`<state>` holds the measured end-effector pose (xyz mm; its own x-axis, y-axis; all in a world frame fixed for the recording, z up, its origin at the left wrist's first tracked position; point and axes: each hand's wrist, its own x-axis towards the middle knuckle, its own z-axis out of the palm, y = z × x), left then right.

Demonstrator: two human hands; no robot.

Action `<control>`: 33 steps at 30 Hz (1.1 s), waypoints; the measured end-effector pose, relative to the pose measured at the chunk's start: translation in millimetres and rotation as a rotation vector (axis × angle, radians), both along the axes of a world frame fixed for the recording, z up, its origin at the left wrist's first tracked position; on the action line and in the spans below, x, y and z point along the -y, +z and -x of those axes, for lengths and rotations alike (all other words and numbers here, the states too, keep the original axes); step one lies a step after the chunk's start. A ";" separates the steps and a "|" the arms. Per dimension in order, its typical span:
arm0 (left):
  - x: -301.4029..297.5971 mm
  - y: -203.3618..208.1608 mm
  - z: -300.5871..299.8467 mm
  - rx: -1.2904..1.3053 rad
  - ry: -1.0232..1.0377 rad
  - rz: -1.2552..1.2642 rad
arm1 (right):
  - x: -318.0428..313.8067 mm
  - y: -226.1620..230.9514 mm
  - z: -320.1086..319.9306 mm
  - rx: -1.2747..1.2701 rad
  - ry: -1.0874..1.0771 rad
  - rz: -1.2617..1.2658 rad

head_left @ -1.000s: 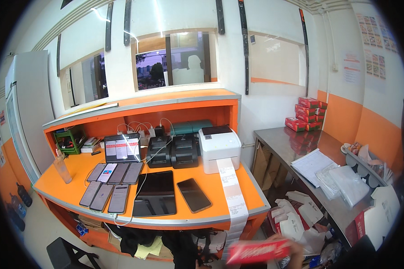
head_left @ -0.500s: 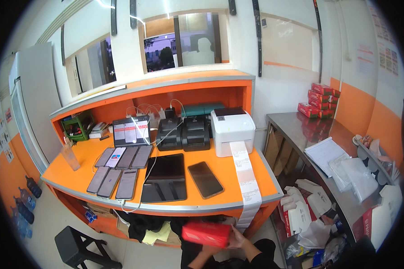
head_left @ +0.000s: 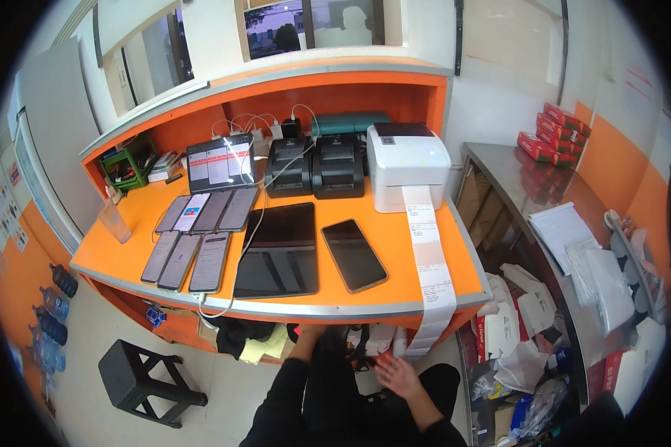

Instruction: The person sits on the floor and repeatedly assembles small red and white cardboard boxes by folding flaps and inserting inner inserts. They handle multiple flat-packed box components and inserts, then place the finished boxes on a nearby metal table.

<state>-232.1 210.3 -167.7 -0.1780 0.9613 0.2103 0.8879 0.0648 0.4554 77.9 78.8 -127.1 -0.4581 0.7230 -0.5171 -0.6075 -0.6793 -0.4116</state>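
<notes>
My left hand (head_left: 310, 332) reaches in under the front edge of the orange desk (head_left: 380, 298), and its fingers are hidden there. A sliver of red shows beside it, but what it belongs to cannot be made out. My right hand (head_left: 399, 377) is open below the desk edge, palm partly turned up and holding nothing. It is nearest to the lower end of a long printed label strip (head_left: 429, 261), which hangs over the desk edge from a white label printer (head_left: 408, 164). Dark clothing and a yellow cloth (head_left: 264, 346) lie on the shelf under the desk.
Several phones (head_left: 179, 261), a black tablet (head_left: 277, 253), a single phone (head_left: 354, 255), a laptop (head_left: 220, 162) and two black printers (head_left: 338, 165) cover the desktop. A black stool (head_left: 145, 384) stands at the left. On the right is a metal table (head_left: 514, 179) with red boxes (head_left: 555, 135).
The red box held in both hands has gone from plain view. My left hand has gone under the desk; my right hand has come away, fingers apart. The view has tilted down.
</notes>
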 end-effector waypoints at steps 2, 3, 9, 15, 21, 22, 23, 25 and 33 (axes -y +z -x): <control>31.0 -39.0 -8.7 0.136 0.451 0.055 | 44.7 -16.7 -32.3 -0.089 -0.006 0.101; 46.6 -57.9 -12.8 0.222 0.667 0.066 | 64.8 -21.9 -43.0 -0.077 -0.023 0.154; 63.8 -136.7 28.5 1.575 0.636 0.759 | 87.7 -2.7 -58.1 0.035 -0.096 0.135; 65.2 -169.5 26.9 1.080 0.385 0.598 | 90.1 -6.2 -56.7 0.022 -0.213 0.232; 58.3 -175.4 -21.0 0.327 0.170 0.729 | 94.8 7.3 -49.3 0.093 -0.195 0.264; 70.5 -171.5 -24.1 0.340 0.259 0.648 | 93.2 -2.0 -51.4 0.125 -0.152 0.263; 70.7 -170.1 -31.7 0.342 0.325 0.573 | 89.4 -6.4 -53.7 0.151 -0.136 0.267; 71.1 -198.1 -14.4 0.404 0.483 0.573 | 75.0 14.1 -38.5 0.158 -0.094 0.279; 60.3 -134.4 9.8 0.038 -0.184 0.115 | 55.6 37.5 -18.3 0.260 -0.050 0.236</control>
